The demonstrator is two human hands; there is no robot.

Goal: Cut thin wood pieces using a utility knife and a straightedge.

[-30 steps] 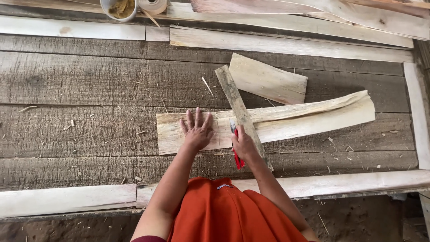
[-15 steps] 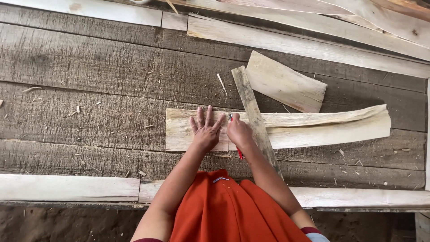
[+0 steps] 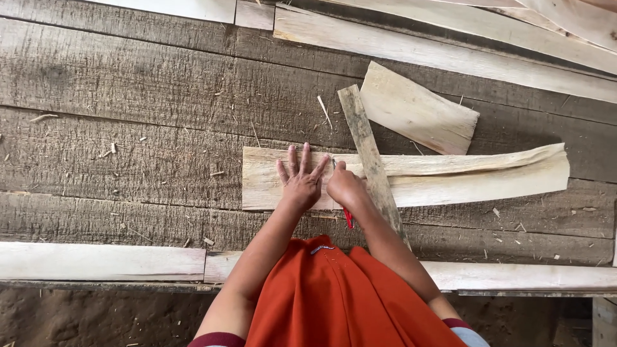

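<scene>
Left hand (image 3: 301, 182) lay flat, fingers spread, pressing on the pale wooden plank (image 3: 450, 177), which rested across the dark weathered workbench (image 3: 128, 96). Right hand (image 3: 346, 187) was clenched around a red pencil (image 3: 348, 217), held against a narrow grey strip (image 3: 369, 151) laid crosswise over the plank; 1 short offcut (image 3: 416, 109) lay just beyond

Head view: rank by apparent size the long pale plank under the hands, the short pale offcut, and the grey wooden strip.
1. Long pale plank.
2. Short pale offcut.
3. Grey wooden strip, partly hidden by the right arm, so its rank against the offcut is unsure.
</scene>
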